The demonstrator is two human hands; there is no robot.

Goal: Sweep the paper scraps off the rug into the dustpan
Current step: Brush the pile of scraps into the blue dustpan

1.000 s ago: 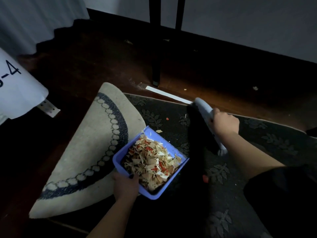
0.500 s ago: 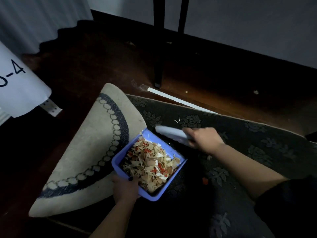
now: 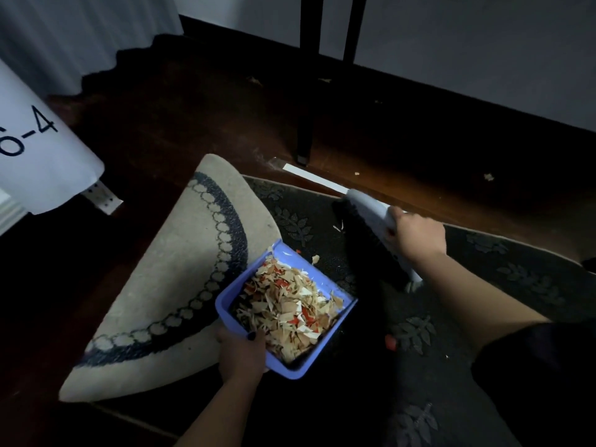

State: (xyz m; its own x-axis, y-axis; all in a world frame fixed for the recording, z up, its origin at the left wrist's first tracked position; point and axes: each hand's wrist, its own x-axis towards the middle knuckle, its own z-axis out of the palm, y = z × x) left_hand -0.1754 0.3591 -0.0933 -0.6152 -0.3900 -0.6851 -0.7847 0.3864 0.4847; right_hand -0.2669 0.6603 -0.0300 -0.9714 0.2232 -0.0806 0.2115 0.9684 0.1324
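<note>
While the left hand (image 3: 240, 351) grips the near rim of the blue dustpan (image 3: 225, 295), with the thumb hooked over the edge into the pan, the right hand (image 3: 414, 235) is closed around the pale handle of a hand brush (image 3: 371, 217) on the far side of it. Inside the dustpan lies a thick heap of paper scraps (image 3: 287, 309), mostly beige with some red and white pieces, and it fills nearly the whole tray. The pan sits on the dark rug (image 3: 412, 333) with leaf patterns, its open mouth turned towards the brush. Black bristles of the brush point down and touch the rug near its far edge, apart from the pan. A few scraps remain on the rug: a small beige one (image 3: 315, 259) just beside the mouth of the pan, a pale one (image 3: 338, 226) next to the bristles, and a red one (image 3: 390, 341) to the right of the pan. One corner of the rug is folded over (image 3: 180, 272) on the left and shows its light underside with a dark ring pattern. Beyond the rug is dark wooden floor (image 3: 200, 124), with a white strip (image 3: 314, 180) lying on it and a black furniture leg (image 3: 306, 108) standing just behind the strip
</note>
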